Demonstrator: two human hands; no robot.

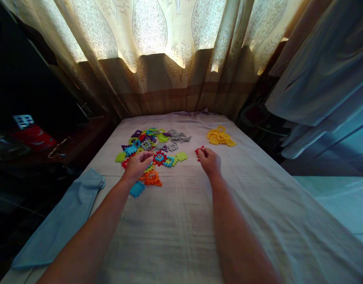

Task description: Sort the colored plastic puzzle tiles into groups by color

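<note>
A mixed pile of toothed plastic pieces (146, 144) in several colours lies left of centre on the sheet. My left hand (139, 163) is over the pile's near left part, fingers closed together; what they hold, if anything, is too small to name. Beside its fingertips lies a red piece with a blue window (159, 157). Nearer to me are orange pieces (151, 178) and a blue piece (137, 189). My right hand (209, 159), right of the pile, pinches a red piece (197, 152) just above the sheet. Beyond it sits a separate heap of yellow pieces (220, 136).
The white sheet (181, 236) covers the surface. A light blue cloth (61, 221) lies along its left edge. Patterned curtains (175, 79) hang at the far end, and pale clothes (320, 79) hang at the right. A dark shelf with a red packet (36, 138) stands at the left.
</note>
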